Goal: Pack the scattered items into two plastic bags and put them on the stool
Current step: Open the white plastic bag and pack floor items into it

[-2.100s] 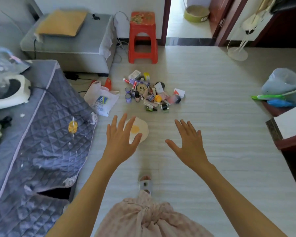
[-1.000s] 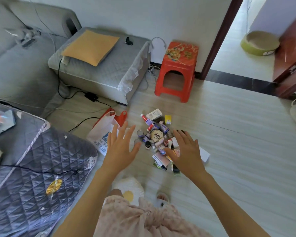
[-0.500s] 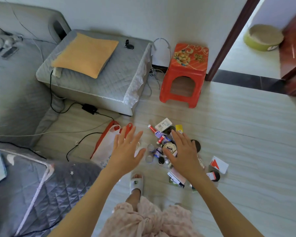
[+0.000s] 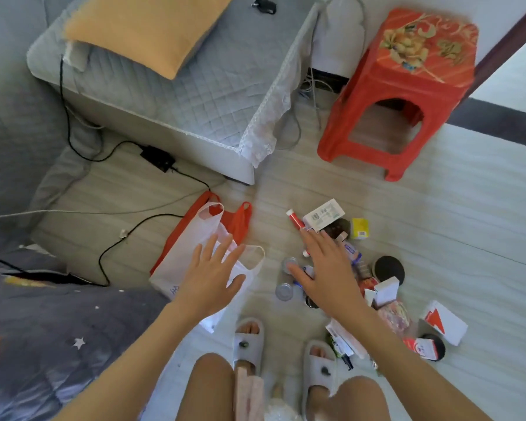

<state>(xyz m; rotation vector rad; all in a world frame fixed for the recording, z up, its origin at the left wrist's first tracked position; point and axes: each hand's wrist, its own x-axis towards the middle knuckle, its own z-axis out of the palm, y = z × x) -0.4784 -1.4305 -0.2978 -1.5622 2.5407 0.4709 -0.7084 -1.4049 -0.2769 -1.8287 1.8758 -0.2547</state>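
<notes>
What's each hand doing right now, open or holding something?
Left hand: open, fingers spread above the white plastic bag, holding nothing.
Right hand: open, spread over the scattered items, holding nothing.

glossy plastic stool (image 4: 404,95), quilted cloth cover (image 4: 195,86).

No text, brand or number can be read in the head view. The white plastic bag (image 4: 195,262) carries a blue printed mark near its lower left corner; the characters are blurred. The white box (image 4: 324,214) at the far edge of the item pile bears a printed label too small to read. The white carton (image 4: 444,322) shows a red emblem only.
</notes>
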